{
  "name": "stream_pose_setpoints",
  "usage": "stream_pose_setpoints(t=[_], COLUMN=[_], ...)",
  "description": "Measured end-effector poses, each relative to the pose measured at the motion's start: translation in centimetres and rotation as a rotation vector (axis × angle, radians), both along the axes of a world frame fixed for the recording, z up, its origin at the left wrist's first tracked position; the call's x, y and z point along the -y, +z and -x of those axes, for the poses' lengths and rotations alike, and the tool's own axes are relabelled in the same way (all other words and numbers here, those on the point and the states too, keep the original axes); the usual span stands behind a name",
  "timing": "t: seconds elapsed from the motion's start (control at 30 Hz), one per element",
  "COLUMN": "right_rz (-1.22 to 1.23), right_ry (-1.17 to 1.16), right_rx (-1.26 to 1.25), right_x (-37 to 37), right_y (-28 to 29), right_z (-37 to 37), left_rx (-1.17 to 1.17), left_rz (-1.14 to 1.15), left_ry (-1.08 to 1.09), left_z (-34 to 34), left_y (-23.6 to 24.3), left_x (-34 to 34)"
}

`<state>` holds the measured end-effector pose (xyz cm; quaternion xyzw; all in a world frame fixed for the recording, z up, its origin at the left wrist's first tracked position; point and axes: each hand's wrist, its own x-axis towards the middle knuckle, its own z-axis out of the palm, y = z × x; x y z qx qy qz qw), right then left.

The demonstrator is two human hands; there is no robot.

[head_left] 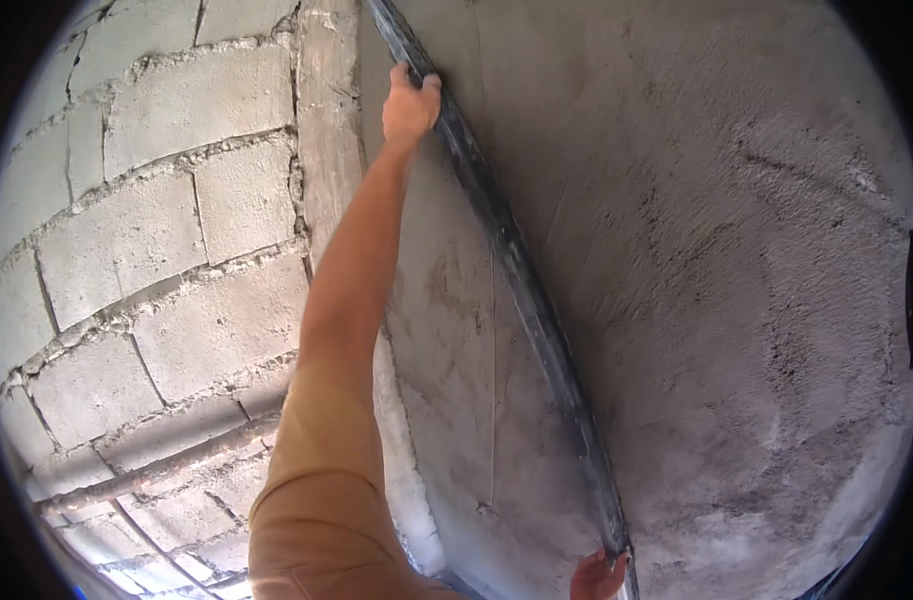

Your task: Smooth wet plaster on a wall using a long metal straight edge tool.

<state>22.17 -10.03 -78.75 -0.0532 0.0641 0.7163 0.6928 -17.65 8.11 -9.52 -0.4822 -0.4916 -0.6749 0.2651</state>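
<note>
The person stood close to a corner and held a long dark straightedge flat against the freshly plastered wall. Its long axis ran steeply, from high up near the corner down and to the right, bowed only by the lens. The left hand was stretched overhead on a bare forearm, with a tan sleeve at the shoulder, and its fingers were curled over the upper part of the bar, closed on its edge. The right hand sat at the very bottom of the view, by the lower end of the bar; it seemed to grip that end, though only part of the hand showed and I could not tell how tightly its fingers were closed. So the bar lay between the two hands, the left one high, the right one low and nearer the body.

To the left of the corner rose a bare block wall with rough mortar joints, and a thin pipe ran across its lower courses. The grey plaster to the right of the bar looked coarse and scored. No container was in sight.
</note>
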Motion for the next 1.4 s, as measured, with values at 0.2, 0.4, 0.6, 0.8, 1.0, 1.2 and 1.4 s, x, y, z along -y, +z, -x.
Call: stream_pose_setpoints(t=[0.2,0.4,0.6,0.8,1.0,1.2,1.4], right_rz=[-0.025,-0.106,-0.018,0.136,0.117,-0.044,0.023], right_ry=[-0.085,-0.067,-0.145,-0.112,-0.139,-0.071,-0.153], right_rx=[-0.007,0.152,0.107,0.049,0.022,0.166,0.125], right_x=[2.3,2.3,2.3,5.4,6.9,6.1,3.5], right_y=[-3.0,6.1,6.3,1.5,-6.5,2.4,7.7], right_z=[-4.2,-3.5,-3.8,-8.1,-11.4,-9.8,-7.9], left_rx=[0.046,-0.061,0.058,0.115,0.128,-0.003,0.082], left_rz=[0.058,-0.005,0.037,-0.031,0.031,-0.071,0.052], left_ry=[-0.01,0.001,-0.006,-0.207,-0.143,-0.121,0.015], left_z=[-2.1,-1.5,-1.2,-4.1,-5.7,-5.2,-5.4], left_y=[-6.0,3.4,3.4,-4.6,-13.1,-3.1,3.0], left_x=[0.2,1.7,0.4,2.3,3.1,4.2,2.7])
